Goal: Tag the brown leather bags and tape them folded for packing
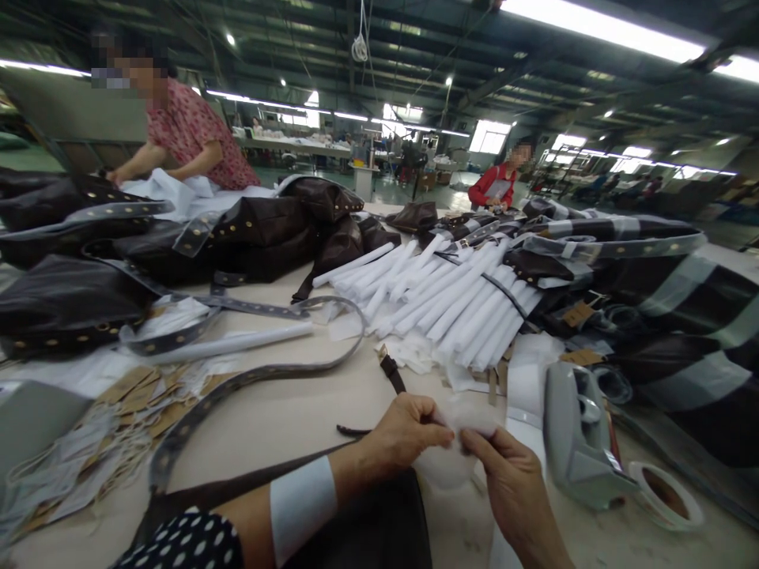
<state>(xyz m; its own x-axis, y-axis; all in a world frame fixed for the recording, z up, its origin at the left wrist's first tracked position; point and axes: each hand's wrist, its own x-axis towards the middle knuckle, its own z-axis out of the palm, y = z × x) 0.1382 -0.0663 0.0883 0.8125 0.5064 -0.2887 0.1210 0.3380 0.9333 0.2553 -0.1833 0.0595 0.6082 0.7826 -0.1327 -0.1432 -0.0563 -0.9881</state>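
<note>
Between my two hands is a small piece of thin white translucent wrapping (pixel 454 466), pinched from both sides. My left hand (pixel 403 431) has thumb and forefinger closed on its left edge, and a white band circles that forearm. Fingertips of my right hand (pixel 510 482) grip the other edge. Under my left forearm lies a dark brown leather bag (pixel 379 521). Its long studded strap (pixel 249 379) loops across the table to the left. A short dark strap with a gold buckle (pixel 388 367) sticks up just beyond my left hand.
White paper rolls (pixel 439 300) are piled ahead. A tape dispenser (pixel 584 442) and a tape roll (pixel 664 494) stand at right, cardboard tags (pixel 136 403) at left. Dark bags (pixel 261 233) fill the far side. One co-worker (pixel 190 134) leans over white sheets; another person (pixel 498 182) is farther back.
</note>
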